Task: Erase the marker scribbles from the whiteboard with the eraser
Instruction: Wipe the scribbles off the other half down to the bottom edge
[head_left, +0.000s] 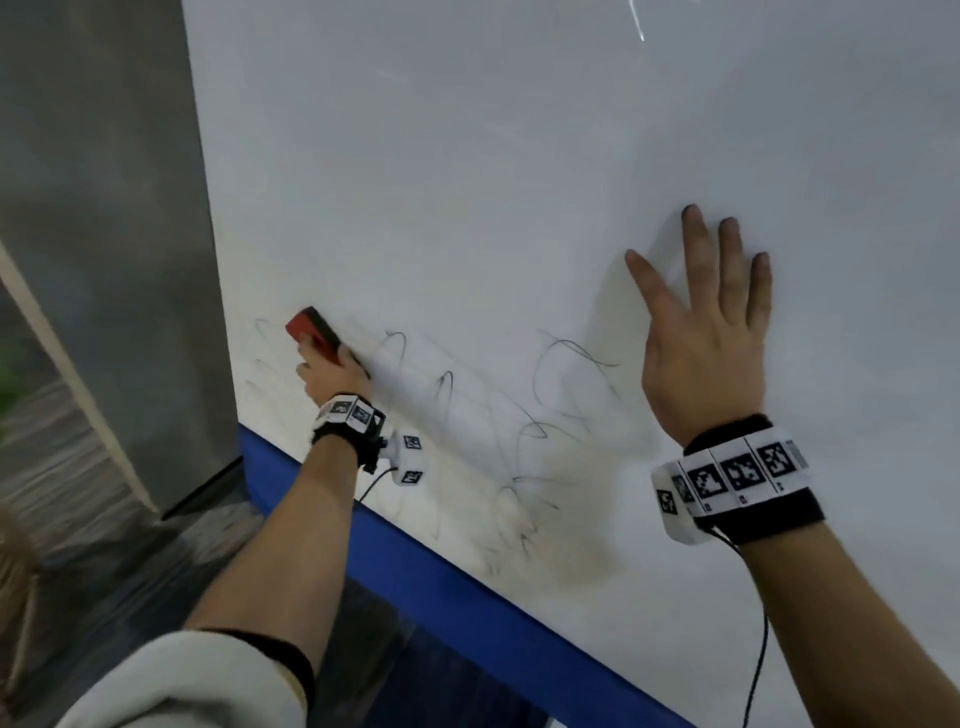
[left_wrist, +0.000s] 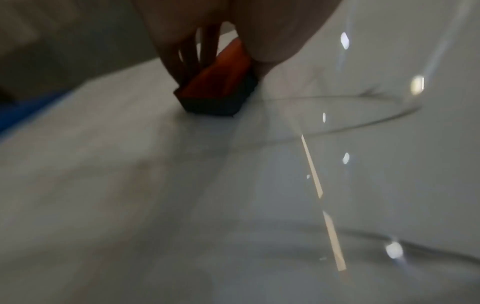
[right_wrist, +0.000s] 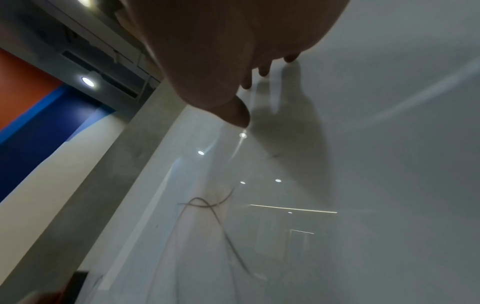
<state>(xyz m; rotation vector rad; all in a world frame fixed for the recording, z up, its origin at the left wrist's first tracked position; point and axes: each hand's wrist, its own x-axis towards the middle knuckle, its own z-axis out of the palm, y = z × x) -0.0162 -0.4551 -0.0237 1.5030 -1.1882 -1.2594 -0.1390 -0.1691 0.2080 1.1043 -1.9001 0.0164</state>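
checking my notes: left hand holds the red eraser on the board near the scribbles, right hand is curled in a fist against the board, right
Not quite. The right hand is not a fist: the head view shows it open, fingers spread against the whiteboard. The rest holds: the left hand holds the red eraser on the board near the scribbles.

Eraser (head_left: 316, 332): small block, red back, dark felt face; felt pressed flat against the whiteboard (head_left: 519, 182) near its lower left corner, long axis tilted, held at its lower end. Whiteboard: glossy white, upright, blue strip along the lower edge. Scribbles (head_left: 519, 431): thin black loops across the lower part, from beside the eraser rightward; several lines faint and smeared, greyish haze around the lowest loops.
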